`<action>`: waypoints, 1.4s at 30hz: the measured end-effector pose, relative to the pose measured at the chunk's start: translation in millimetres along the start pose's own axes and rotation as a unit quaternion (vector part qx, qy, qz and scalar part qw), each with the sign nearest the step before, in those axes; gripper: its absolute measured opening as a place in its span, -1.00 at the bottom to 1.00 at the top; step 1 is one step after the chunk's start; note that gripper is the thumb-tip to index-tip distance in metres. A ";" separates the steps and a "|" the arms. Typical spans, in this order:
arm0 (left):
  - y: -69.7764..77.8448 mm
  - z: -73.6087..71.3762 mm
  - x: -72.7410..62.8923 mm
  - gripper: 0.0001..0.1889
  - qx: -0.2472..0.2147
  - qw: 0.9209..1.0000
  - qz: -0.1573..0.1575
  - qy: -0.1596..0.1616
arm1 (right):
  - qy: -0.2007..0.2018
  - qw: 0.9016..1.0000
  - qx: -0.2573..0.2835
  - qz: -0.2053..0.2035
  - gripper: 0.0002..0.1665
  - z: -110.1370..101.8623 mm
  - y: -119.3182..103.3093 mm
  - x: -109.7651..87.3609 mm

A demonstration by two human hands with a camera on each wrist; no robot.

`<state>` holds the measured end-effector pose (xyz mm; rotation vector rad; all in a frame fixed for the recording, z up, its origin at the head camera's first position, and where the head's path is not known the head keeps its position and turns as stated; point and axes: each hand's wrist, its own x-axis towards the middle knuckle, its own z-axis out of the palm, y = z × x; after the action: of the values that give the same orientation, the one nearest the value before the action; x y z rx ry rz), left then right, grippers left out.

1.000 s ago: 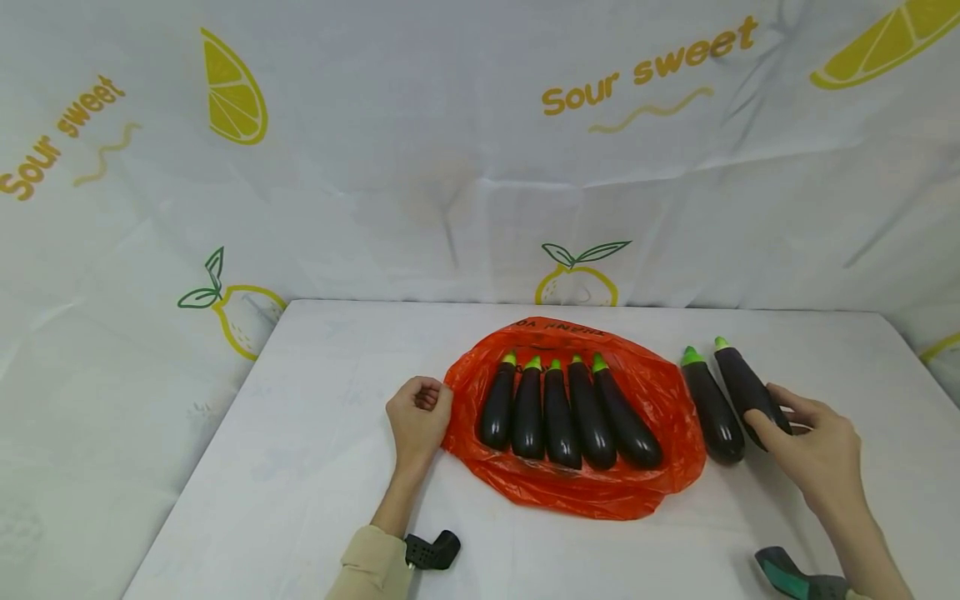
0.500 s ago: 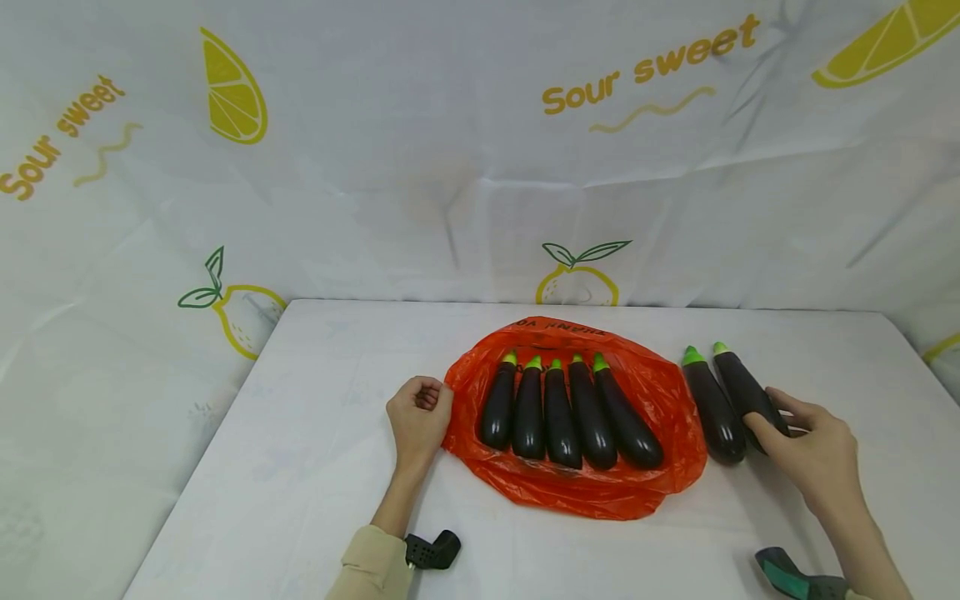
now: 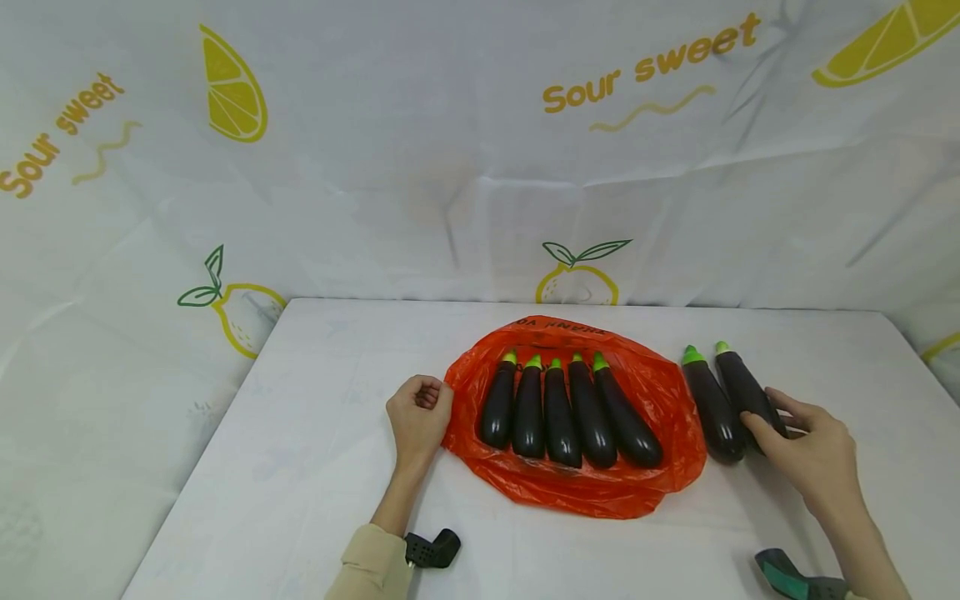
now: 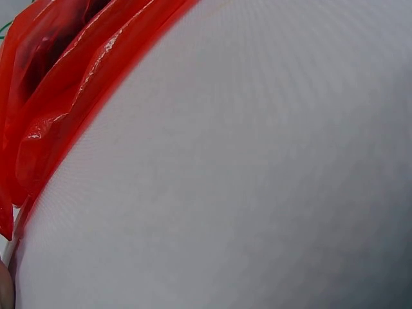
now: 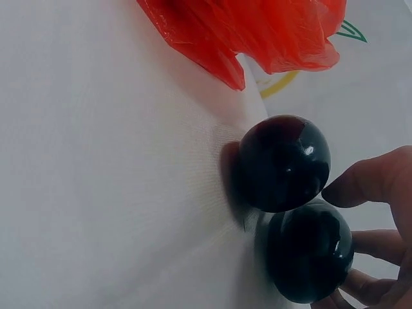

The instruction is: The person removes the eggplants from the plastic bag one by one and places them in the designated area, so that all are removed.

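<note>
Your white counter [image 3: 300,433] carries an orange plastic bag [image 3: 667,400] spread flat near the middle, with five eggplants [image 3: 562,408] lying side by side on it, green caps pointing away from you. Just right of the bag, two more eggplants lie touching each other on the bare counter: the inner eggplant [image 3: 711,406] and the outer eggplant [image 3: 738,385]. Your right hand [image 3: 813,454] curls its fingers [image 5: 367,187] around the outer eggplant's near end. Your left hand [image 3: 417,419] rests at the bag's left edge, fingers curled, pinching the plastic.
</note>
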<state>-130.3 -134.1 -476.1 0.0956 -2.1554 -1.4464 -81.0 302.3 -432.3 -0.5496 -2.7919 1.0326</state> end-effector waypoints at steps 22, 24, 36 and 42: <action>0.1 0.2 -0.7 -0.90 -0.005 1.000 -0.005 -0.001 | 0.009 1.000 -0.009 -0.021 -0.27 -0.1 -1.1 -2.8; 0.2 0.2 -0.9 -0.90 -0.004 1.000 -0.004 0.000 | 0.011 1.000 -0.006 -0.021 -0.27 -0.7 -2.1 -2.7; 0.5 -0.4 -1.0 -0.90 -0.002 1.000 -0.003 -0.002 | 0.072 0.995 0.026 -0.057 -0.37 -5.3 -11.1 -11.8; 0.3 -0.4 -0.6 -0.91 -0.001 1.000 -0.003 -0.002 | 0.106 0.989 0.065 -0.084 -0.46 -7.7 -28.1 -18.4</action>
<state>-129.5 -134.2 -475.9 0.0975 -2.1574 -1.4535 -70.5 280.3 -407.9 -0.3773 -2.5160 1.0459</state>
